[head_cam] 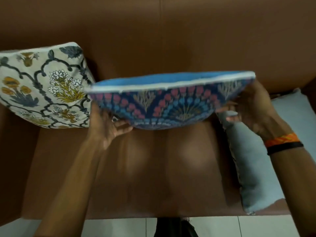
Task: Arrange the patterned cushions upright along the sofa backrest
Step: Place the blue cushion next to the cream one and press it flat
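I hold a blue cushion [171,105] with a red and blue fan pattern and a plain blue back in the air above the brown sofa seat [145,168]. My left hand [106,125] grips its left lower edge and my right hand [253,110] grips its right edge. A cream cushion [42,86] with yellow and grey flowers leans upright against the sofa backrest [153,40] at the left, just left of the held cushion.
A pale grey-blue cushion [253,165] lies on the right side of the seat, under my right forearm. The sofa's left armrest [10,159] is at the left edge. White floor tiles [119,226] show below the seat's front edge.
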Motion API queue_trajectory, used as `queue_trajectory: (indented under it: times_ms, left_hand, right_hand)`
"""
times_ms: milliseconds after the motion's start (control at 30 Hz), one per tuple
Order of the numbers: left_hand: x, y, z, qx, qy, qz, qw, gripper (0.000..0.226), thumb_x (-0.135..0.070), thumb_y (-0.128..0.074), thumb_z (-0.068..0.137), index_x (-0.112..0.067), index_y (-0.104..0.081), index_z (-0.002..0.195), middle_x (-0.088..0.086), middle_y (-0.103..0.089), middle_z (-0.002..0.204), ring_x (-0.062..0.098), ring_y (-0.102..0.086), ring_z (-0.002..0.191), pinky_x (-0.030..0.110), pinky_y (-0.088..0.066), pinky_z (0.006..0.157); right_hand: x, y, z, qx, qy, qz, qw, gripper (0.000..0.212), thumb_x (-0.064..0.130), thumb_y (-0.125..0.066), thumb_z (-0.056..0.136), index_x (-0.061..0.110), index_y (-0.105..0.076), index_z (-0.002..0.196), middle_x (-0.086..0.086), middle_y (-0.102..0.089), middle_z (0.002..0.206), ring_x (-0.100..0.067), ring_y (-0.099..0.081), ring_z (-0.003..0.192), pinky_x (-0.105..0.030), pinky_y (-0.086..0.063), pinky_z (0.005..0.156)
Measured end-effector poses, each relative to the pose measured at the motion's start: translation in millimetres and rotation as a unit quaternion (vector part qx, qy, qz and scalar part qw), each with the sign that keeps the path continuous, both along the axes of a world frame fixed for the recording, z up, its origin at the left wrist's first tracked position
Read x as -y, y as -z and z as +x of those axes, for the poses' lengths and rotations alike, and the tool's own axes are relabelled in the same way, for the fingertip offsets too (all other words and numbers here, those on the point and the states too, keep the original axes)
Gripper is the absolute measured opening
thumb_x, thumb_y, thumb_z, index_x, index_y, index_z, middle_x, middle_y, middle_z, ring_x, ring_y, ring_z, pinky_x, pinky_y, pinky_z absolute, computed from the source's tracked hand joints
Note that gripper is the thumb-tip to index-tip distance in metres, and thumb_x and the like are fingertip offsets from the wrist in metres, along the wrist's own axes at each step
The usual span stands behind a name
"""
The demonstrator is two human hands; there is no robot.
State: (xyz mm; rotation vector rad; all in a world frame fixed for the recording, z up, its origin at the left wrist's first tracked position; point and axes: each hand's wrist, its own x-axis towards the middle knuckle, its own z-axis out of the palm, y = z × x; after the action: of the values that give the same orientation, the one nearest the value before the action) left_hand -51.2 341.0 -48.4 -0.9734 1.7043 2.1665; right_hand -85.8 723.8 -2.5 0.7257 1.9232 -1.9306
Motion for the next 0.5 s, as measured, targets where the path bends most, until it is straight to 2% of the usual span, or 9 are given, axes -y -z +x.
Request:
queue_trajectory:
  times_ms: [67, 133, 167, 233, 300, 333, 400, 467, 500]
  left_hand:
    - [-18, -12, -17, -0.037, -0.016, -0.055, 0.998, 0.065, -0.068, -0.022, 0.107, -0.029, -0.044, 0.154, 0.0, -0.056, 0.145, 0.027, -0.066, 0.118, 0.043, -0.066, 0.072]
    - [-41, -18, -29, -0.127, -0.038, -0.169, 0.977, 0.055, -0.067, -0.036, 0.106, -0.04, -0.04, 0.154, -0.008, -0.052, 0.149, 0.019, -0.057, 0.136, 0.05, -0.062, 0.095]
    - [-51, -19, -33, -0.183, -0.043, -0.253, 0.949, 0.058, -0.066, -0.044, 0.103, -0.04, -0.038, 0.155, -0.007, -0.047, 0.156, 0.017, -0.048, 0.146, 0.053, -0.053, 0.11]
    - [-68, -13, -44, -0.249, -0.021, -0.438, 0.863, 0.072, -0.061, -0.051, 0.102, -0.024, -0.034, 0.162, 0.01, -0.03, 0.17, 0.024, -0.026, 0.159, 0.056, -0.033, 0.127]
    - [-84, -8, -62, -0.278, -0.01, -0.59, 0.758, 0.07, -0.056, -0.048, 0.106, -0.01, -0.042, 0.158, 0.027, -0.033, 0.167, 0.042, -0.03, 0.157, 0.063, -0.031, 0.125]
    - [-93, -2, -69, -0.282, -0.011, -0.645, 0.71, 0.067, -0.056, -0.046, 0.106, -0.01, -0.047, 0.156, 0.03, -0.039, 0.163, 0.048, -0.035, 0.154, 0.066, -0.032, 0.123]
    - [-105, 35, -77, -0.269, 0.01, -0.702, 0.659, 0.063, -0.058, -0.042, 0.106, -0.02, -0.047, 0.156, 0.03, -0.046, 0.158, 0.053, -0.04, 0.15, 0.072, -0.029, 0.121]
    - [-108, 89, -69, -0.251, 0.027, -0.737, 0.626, 0.067, -0.061, -0.041, 0.105, -0.035, -0.022, 0.164, 0.031, -0.048, 0.157, 0.053, -0.04, 0.15, 0.074, -0.027, 0.121]
    - [-109, 116, -58, -0.234, 0.045, -0.747, 0.621, 0.073, -0.063, -0.04, 0.105, -0.039, -0.006, 0.166, 0.032, -0.046, 0.158, 0.053, -0.039, 0.151, 0.074, -0.026, 0.122]
  right_hand:
    - [24, -14, -12, -0.058, 0.034, -0.011, 0.998, 0.06, 0.063, -0.023, 0.109, 0.029, -0.064, 0.137, -0.004, -0.069, 0.137, -0.022, -0.071, 0.095, -0.029, -0.06, 0.056]
    - [55, -9, -15, -0.161, 0.087, 0.022, 0.983, 0.049, 0.057, -0.035, 0.111, 0.033, -0.053, 0.149, 0.003, -0.063, 0.145, -0.015, -0.067, 0.106, -0.033, -0.063, 0.071]
    - [67, -4, -15, -0.23, 0.115, 0.099, 0.961, 0.049, 0.052, -0.045, 0.109, 0.03, -0.049, 0.153, 0.0, -0.058, 0.149, -0.016, -0.064, 0.117, -0.036, -0.063, 0.085]
    - [96, 6, -20, -0.352, 0.114, 0.32, 0.872, 0.059, 0.048, -0.057, 0.106, 0.016, -0.049, 0.155, -0.017, -0.051, 0.154, -0.029, -0.054, 0.137, -0.046, -0.049, 0.111]
    - [124, 19, -37, -0.424, 0.063, 0.455, 0.781, 0.055, 0.048, -0.062, 0.104, 0.016, -0.055, 0.149, -0.03, -0.05, 0.153, -0.044, -0.051, 0.142, -0.056, -0.043, 0.114]
    - [136, 32, -51, -0.452, 0.043, 0.49, 0.744, 0.052, 0.048, -0.065, 0.103, 0.021, -0.057, 0.147, -0.033, -0.051, 0.153, -0.05, -0.051, 0.143, -0.062, -0.042, 0.114]
    - [155, 69, -71, -0.467, 0.007, 0.536, 0.703, 0.049, 0.047, -0.063, 0.102, 0.025, -0.061, 0.145, -0.034, -0.055, 0.151, -0.054, -0.049, 0.144, -0.074, -0.035, 0.115]
    - [158, 122, -71, -0.466, -0.016, 0.575, 0.672, 0.05, 0.048, -0.056, 0.104, 0.029, -0.053, 0.15, -0.032, -0.052, 0.156, -0.047, -0.039, 0.153, -0.077, -0.028, 0.119]
    - [154, 148, -63, -0.465, -0.037, 0.585, 0.664, 0.054, 0.05, -0.053, 0.105, 0.031, -0.043, 0.154, -0.027, -0.041, 0.166, -0.038, -0.025, 0.162, -0.075, -0.025, 0.123]
